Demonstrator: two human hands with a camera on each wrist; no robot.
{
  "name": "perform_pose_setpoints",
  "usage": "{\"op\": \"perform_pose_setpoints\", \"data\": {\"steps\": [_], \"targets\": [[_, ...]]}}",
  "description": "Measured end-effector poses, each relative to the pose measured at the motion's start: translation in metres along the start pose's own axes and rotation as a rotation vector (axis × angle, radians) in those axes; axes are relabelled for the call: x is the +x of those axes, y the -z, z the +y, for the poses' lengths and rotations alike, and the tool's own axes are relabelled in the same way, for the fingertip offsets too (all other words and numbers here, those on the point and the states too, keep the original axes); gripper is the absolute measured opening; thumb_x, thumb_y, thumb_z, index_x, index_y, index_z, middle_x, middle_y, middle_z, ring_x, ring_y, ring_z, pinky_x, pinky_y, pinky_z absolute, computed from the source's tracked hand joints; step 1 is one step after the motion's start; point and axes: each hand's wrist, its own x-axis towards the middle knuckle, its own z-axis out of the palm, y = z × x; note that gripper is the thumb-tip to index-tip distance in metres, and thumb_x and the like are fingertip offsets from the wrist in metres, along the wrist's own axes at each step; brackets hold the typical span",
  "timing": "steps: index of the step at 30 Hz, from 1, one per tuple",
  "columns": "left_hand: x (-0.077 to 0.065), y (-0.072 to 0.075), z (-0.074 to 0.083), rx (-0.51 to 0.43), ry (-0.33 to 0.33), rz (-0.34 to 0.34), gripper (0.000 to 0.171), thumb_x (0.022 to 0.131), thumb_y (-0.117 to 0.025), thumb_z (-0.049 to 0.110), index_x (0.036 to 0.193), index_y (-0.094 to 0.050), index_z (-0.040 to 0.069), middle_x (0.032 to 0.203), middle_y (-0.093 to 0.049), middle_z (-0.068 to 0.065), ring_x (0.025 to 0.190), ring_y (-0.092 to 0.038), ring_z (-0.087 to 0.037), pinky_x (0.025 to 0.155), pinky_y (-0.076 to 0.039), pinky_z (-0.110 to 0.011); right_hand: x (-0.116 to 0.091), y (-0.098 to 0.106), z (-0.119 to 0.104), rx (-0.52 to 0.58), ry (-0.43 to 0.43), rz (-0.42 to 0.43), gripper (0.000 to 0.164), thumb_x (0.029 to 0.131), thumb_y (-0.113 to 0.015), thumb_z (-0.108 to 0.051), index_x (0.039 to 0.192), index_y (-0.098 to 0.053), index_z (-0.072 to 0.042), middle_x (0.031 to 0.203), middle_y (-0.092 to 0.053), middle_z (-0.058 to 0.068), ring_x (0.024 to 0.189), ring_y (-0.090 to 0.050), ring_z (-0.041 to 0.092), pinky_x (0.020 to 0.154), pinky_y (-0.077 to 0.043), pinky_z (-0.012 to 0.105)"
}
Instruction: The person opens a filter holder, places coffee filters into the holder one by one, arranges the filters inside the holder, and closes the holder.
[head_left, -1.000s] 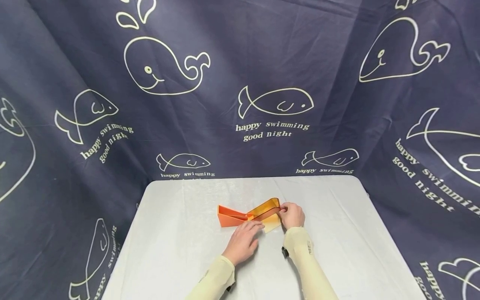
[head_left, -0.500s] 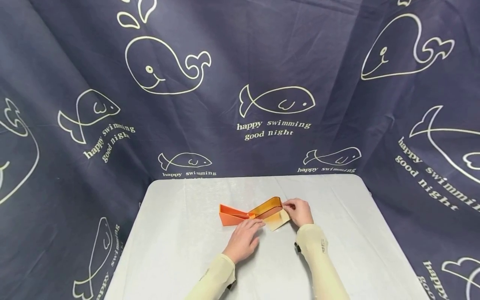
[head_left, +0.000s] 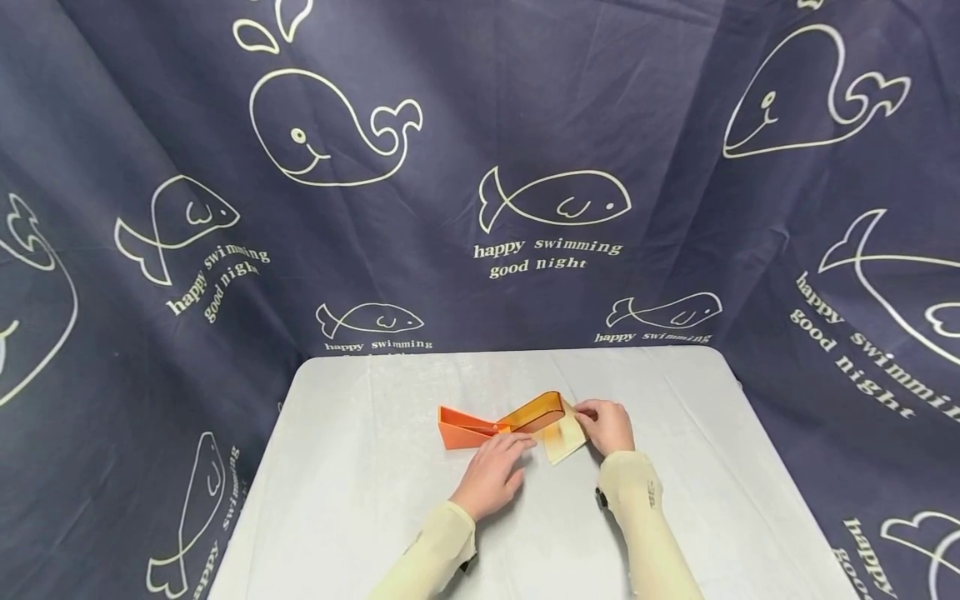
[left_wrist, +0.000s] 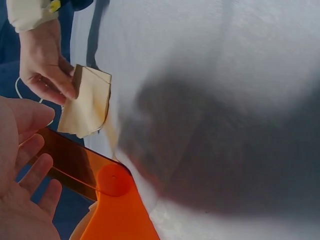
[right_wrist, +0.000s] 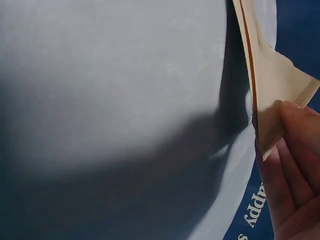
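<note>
An orange holder (head_left: 463,428) with a see-through amber part (head_left: 534,412) joined to it at a round pivot lies on the table. My left hand (head_left: 491,475) rests at the near side of this joint, fingers loosely extended. In the left wrist view its fingers are bent a little beside the amber part (left_wrist: 70,170), with nothing visibly gripped. My right hand (head_left: 606,427) pinches a beige paper coffee filter (head_left: 564,433) by its edge, at the amber part's right end. Its crimped seam shows in the right wrist view, where the filter (right_wrist: 272,75) stands between thumb and fingers.
A white cloth-covered table (head_left: 360,500) with rounded far corners lies under the hands. Dark blue curtains (head_left: 450,100) printed with whales and fish hang behind it and at both sides.
My right hand has moved to the right, drawing the coffee filter out from the amber part. More of the filter now shows. My left hand has shifted only slightly.
</note>
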Motion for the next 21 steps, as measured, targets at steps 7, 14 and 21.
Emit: {"op": "perform_pose_setpoints", "data": {"steps": [7, 14, 21], "targets": [[0.000, 0.001, 0.000, -0.006, 0.005, 0.019, 0.051, 0.093, -0.070, 0.011, 0.143, -0.059, 0.019, 0.147, -0.059, 0.005, 0.138, -0.052, -0.018, 0.114, -0.044, -0.044, -0.003, 0.001, 0.000, -0.030, 0.029, 0.037, 0.010, 0.090, -0.078, -0.012, 0.099, -0.082, -0.009, 0.096, -0.080, 0.011, 0.092, -0.074, 0.034, 0.087, -0.056, 0.053], [-0.004, 0.004, -0.003, -0.009, 0.006, 0.013, 0.050, 0.094, -0.069, 0.013, 0.143, -0.059, 0.019, 0.147, -0.059, 0.005, 0.140, -0.052, -0.018, 0.118, -0.040, -0.046, -0.005, -0.001, 0.002, -0.013, 0.011, 0.037, 0.006, 0.092, -0.076, -0.010, 0.097, -0.079, -0.009, 0.091, -0.078, 0.008, 0.083, -0.073, 0.028, 0.081, -0.058, 0.049], [-0.003, 0.015, -0.007, -0.016, 0.000, 0.047, 0.049, 0.095, -0.069, 0.011, 0.143, -0.060, 0.018, 0.147, -0.060, 0.006, 0.138, -0.053, -0.018, 0.116, -0.042, -0.045, -0.002, 0.001, -0.003, 0.050, 0.003, 0.064, 0.007, 0.093, -0.074, -0.011, 0.098, -0.078, -0.007, 0.085, -0.075, 0.007, 0.079, -0.069, 0.024, 0.078, -0.056, 0.045]]}}
